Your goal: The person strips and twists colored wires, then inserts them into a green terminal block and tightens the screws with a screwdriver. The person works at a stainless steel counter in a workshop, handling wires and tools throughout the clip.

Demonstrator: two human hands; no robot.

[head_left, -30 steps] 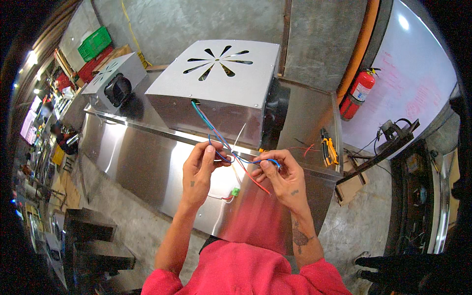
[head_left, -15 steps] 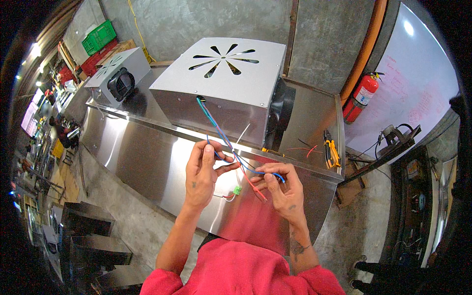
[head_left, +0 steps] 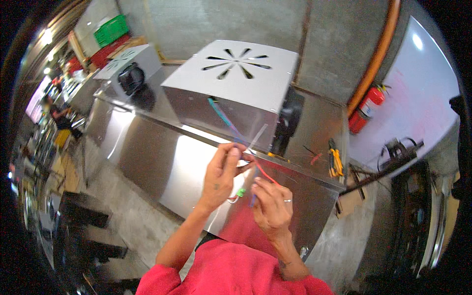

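Note:
A bundle of thin electrical wires (head_left: 223, 117) comes out of a hole in the front of a light grey metal box (head_left: 189, 81) and runs down to my hands. The fingers of my left hand (head_left: 222, 174) are pinched around the bundle. Lower and to the right, my right hand (head_left: 272, 205) is closed, back upward, with a blue wire end (head_left: 253, 200) at its fingertips. A red wire (head_left: 267, 175) arcs between the hands. Below the left fingers hangs a small green connector (head_left: 241, 192). Motion blur hides which strands each hand grips.
The box stands on a shiny steel bench (head_left: 152, 147) with a black round fitting (head_left: 292, 115) on its right side. Pliers with yellow-orange handles (head_left: 336, 160) and red wire scraps (head_left: 316, 158) lie at the right. A smaller box (head_left: 110, 78) stands at the left.
My right hand has moved down and left, turning its back upward, and the blue wires have swung downward with it. My left hand keeps its pinch. The whole view has shifted slightly.

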